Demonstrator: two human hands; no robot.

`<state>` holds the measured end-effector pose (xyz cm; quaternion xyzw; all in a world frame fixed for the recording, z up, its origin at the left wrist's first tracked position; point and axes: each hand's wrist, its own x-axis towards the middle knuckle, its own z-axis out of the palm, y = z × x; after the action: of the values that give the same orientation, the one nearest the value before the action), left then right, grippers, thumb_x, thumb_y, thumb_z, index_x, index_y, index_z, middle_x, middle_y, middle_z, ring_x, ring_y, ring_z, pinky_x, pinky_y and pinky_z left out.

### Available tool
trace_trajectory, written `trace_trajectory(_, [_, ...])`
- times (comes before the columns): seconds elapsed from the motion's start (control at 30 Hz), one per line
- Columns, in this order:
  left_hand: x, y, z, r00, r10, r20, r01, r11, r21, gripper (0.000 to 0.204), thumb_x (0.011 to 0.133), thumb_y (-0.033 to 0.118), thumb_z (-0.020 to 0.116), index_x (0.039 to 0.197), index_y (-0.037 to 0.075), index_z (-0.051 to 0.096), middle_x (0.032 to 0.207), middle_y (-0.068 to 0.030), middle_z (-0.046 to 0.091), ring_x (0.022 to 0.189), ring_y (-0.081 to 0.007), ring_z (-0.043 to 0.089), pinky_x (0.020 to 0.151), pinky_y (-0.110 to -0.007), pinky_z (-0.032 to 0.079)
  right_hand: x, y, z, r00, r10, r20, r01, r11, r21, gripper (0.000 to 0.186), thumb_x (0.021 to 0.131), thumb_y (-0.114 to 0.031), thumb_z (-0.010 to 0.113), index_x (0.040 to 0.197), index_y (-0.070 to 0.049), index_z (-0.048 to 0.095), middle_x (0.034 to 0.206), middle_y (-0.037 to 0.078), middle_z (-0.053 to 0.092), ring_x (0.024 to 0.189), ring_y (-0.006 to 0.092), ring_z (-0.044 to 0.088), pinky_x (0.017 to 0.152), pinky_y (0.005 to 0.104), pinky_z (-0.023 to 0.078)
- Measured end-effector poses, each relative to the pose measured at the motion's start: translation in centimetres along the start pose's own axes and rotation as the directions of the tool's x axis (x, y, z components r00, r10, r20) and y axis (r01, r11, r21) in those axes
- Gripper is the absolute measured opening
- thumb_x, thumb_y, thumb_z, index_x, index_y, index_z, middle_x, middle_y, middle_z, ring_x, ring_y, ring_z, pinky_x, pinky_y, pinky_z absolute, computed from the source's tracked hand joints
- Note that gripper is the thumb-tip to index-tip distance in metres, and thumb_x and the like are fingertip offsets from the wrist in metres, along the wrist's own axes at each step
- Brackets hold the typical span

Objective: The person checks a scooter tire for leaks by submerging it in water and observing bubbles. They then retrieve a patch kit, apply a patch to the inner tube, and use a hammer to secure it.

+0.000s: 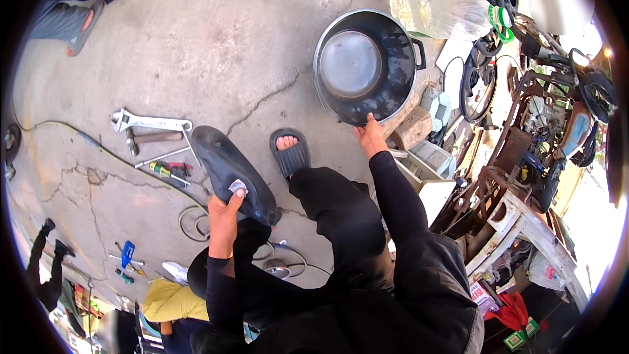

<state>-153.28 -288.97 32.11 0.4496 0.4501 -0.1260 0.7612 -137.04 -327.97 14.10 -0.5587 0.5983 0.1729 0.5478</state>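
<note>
My left hand (223, 223) is closed around the lower part of a bulging black rubber inner tube (219, 154), held over the ground by my left leg. The thumb presses on a small whitish patch (237, 185) on the tube's surface; the fingers beneath are hidden. Off to the right, my right hand (372, 137) grips the near rim of a round black cooking pot (396, 59), one fingertip showing over the edge. A side handle (420, 54) sticks out from the pot. Its inside looks dark, with a lighter round bottom and pale stains on the wall.
An adjustable wrench (157, 122), a hammer (157, 137) and a green screwdriver (164, 170) lie left of the tube. A hose (98, 145) loops behind them. Wooden blocks (413, 128), a clear plastic jug (439, 12) and piled parts (524, 111) stand right. A person's foot (86, 23) shows upper left.
</note>
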Motion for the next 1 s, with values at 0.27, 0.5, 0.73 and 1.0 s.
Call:
trace_trajectory(0.27, [5.9,1.2,-1.5,0.983,0.178,0.041,-0.182,0.965,0.188,0.021,0.086,0.014,0.07,0.101,0.001,0.064,0.091,-0.0012,0.065,0.083,-0.0087,0.057,0.076,-0.024,0.045,3.1,-4.8,7.8,0.666,-0.743,-0.07,0.578,0.572,-0.582,0.048,0.095,-0.035,0.051,0.115,0.009,0.051,0.116,0.03,0.058,0.106,0.0404,0.061,0.09,0.0458,0.047])
trace_trajectory(0.5, [1.6,6.6,-9.9,0.821,0.489,-0.294,-0.503,0.863,0.032,0.025,0.09,0.016,0.064,0.106,-0.002,0.059,0.088,-0.0103,0.065,0.079,-0.018,0.062,0.07,-0.028,0.05,15.2,-5.4,-5.4,0.517,-0.76,-0.393,-0.167,0.361,-0.917,0.126,0.056,-0.08,0.069,0.135,0.008,0.026,0.132,0.034,0.04,0.12,0.0455,0.047,0.097,0.0507,0.043])
trace_trajectory(0.73, [-11.3,1.0,-15.0,0.362,0.678,-0.639,-0.874,0.485,0.02,0.032,0.094,0.009,0.056,0.123,-0.003,0.049,0.107,-0.016,0.06,0.084,-0.0233,0.061,0.074,-0.034,0.051,11.7,-4.4,-3.9,0.664,-0.709,-0.238,0.05,0.359,-0.932,0.12,0.065,-0.053,0.081,0.145,0.006,0.014,0.135,0.037,0.038,0.122,0.0478,0.046,0.102,0.051,0.041])
trace_trajectory(1.0, [-11.6,-1.5,-15.6,0.263,0.527,-0.808,-0.908,0.418,-0.023,0.03,0.096,0.009,0.053,0.125,-0.002,0.051,0.116,-0.0111,0.062,0.103,-0.0218,0.062,0.087,-0.04,0.052,-1.1,9.3,2.9,0.316,-0.669,0.672,0.506,-0.481,-0.716,0.114,0.062,-0.035,0.086,0.145,0.003,0.02,0.128,0.032,0.042,0.116,0.0461,0.047,0.097,0.0501,0.04])
